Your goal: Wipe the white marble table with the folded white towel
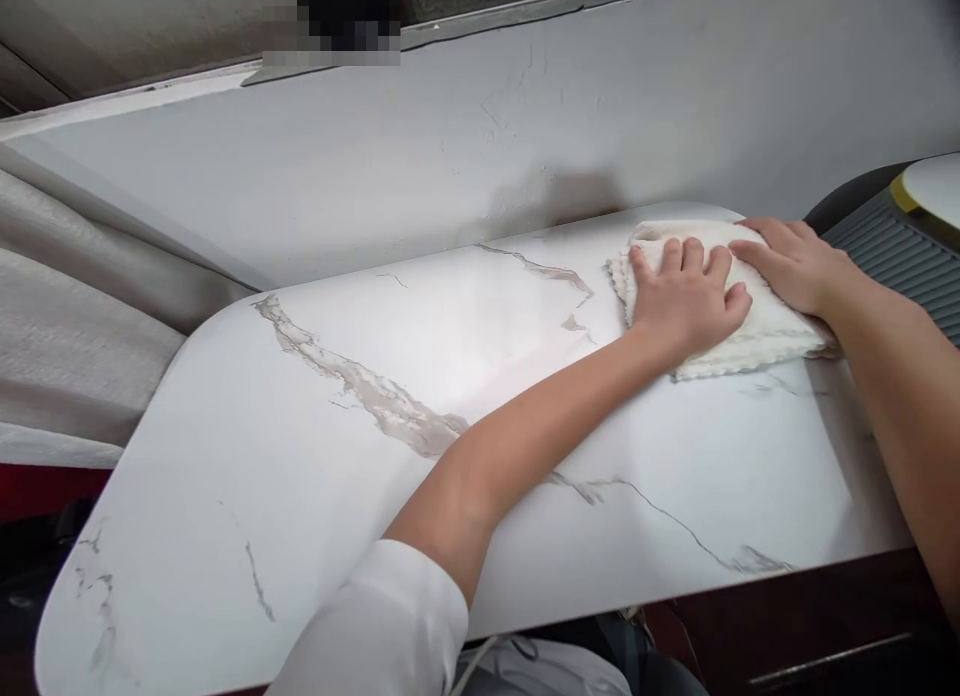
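A folded cream-white cloth [780, 341] with scalloped edges lies flat near the far right end of a white marble-patterned table [285, 476]. Pressing on its left part is my left hand [686, 291], palm down with the fingers spread. My right hand [799, 266] rests on the cloth's upper right part, its fingers stretched out and pointing left. Neither hand has its fingers wrapped around the cloth. Part of the cloth is hidden beneath both hands.
A pale wall [375, 166] runs along the table's far edge. Curtains [82, 326] hang at the left. Beyond the right end stands a grey ribbed object [896, 246] with a yellow edge. A dark red surface [817, 616] lies below the near edge.
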`<state>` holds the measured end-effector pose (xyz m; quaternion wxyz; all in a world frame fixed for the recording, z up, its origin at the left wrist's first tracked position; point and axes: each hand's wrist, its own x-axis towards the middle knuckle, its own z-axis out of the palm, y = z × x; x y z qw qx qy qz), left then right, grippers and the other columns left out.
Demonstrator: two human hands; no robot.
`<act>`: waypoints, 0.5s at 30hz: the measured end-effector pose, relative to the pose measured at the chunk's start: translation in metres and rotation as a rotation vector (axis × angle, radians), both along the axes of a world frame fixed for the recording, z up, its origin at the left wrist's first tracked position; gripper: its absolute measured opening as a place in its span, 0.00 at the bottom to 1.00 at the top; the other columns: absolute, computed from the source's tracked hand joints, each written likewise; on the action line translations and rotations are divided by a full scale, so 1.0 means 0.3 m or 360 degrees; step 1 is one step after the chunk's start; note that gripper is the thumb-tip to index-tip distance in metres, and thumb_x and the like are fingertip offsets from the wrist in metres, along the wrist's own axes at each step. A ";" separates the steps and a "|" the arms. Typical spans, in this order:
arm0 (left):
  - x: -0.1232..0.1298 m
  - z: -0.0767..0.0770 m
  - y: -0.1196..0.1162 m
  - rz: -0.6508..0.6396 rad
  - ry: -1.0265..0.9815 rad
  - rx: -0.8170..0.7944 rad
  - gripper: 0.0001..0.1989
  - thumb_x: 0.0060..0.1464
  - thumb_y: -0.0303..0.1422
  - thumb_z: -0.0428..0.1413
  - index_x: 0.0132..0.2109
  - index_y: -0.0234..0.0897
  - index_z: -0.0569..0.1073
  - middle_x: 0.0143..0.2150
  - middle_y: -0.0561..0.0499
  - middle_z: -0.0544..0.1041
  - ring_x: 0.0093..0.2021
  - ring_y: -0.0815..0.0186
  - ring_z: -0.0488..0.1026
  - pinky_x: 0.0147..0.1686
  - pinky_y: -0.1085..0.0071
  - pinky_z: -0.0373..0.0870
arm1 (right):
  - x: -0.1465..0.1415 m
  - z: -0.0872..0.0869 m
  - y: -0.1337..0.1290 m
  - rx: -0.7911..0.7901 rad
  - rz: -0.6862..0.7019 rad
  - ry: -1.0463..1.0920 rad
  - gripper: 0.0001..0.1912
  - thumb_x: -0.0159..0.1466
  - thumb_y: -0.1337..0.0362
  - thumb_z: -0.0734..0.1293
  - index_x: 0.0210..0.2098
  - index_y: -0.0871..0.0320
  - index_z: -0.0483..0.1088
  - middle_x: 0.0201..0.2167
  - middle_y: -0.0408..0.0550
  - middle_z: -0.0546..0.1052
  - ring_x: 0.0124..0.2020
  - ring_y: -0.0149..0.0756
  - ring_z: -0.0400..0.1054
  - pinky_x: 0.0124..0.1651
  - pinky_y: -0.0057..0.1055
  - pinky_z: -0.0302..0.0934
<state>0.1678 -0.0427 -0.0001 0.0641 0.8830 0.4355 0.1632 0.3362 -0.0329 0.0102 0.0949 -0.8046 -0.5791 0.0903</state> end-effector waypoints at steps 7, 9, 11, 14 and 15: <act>0.003 -0.002 0.164 0.0003 -0.0097 -0.0034 0.24 0.68 0.37 0.38 0.64 0.36 0.66 0.68 0.43 0.65 0.70 0.53 0.55 0.70 0.42 0.47 | -0.007 -0.004 0.170 0.0007 -0.0023 0.0021 0.35 0.69 0.41 0.50 0.69 0.50 0.56 0.67 0.61 0.61 0.66 0.58 0.56 0.61 0.57 0.54; 0.003 -0.003 0.197 0.0027 -0.0084 -0.0026 0.24 0.68 0.37 0.38 0.64 0.37 0.66 0.68 0.44 0.65 0.70 0.54 0.56 0.70 0.43 0.47 | -0.023 0.005 0.198 -0.0011 -0.0031 0.0030 0.36 0.69 0.41 0.50 0.69 0.51 0.56 0.67 0.61 0.61 0.66 0.59 0.56 0.62 0.56 0.54; 0.002 -0.003 0.223 0.0046 -0.0061 -0.0019 0.24 0.68 0.37 0.38 0.65 0.37 0.65 0.68 0.44 0.66 0.69 0.54 0.56 0.70 0.43 0.47 | -0.045 0.015 0.221 -0.0020 -0.0053 0.0014 0.36 0.69 0.41 0.49 0.70 0.51 0.54 0.67 0.61 0.61 0.65 0.60 0.57 0.61 0.57 0.54; -0.011 -0.001 0.257 0.0094 -0.0018 -0.0011 0.25 0.68 0.38 0.37 0.66 0.39 0.64 0.68 0.45 0.65 0.68 0.53 0.56 0.70 0.45 0.48 | -0.079 0.019 0.254 -0.0025 -0.0125 -0.0035 0.38 0.68 0.40 0.50 0.70 0.53 0.53 0.67 0.61 0.62 0.62 0.64 0.60 0.60 0.58 0.55; -0.019 0.000 0.268 0.0107 0.0001 -0.0014 0.25 0.68 0.38 0.37 0.67 0.39 0.63 0.68 0.46 0.65 0.68 0.53 0.56 0.70 0.45 0.48 | -0.089 0.018 0.265 -0.0014 -0.0139 -0.0049 0.39 0.68 0.40 0.50 0.70 0.55 0.53 0.66 0.61 0.63 0.62 0.65 0.61 0.59 0.58 0.56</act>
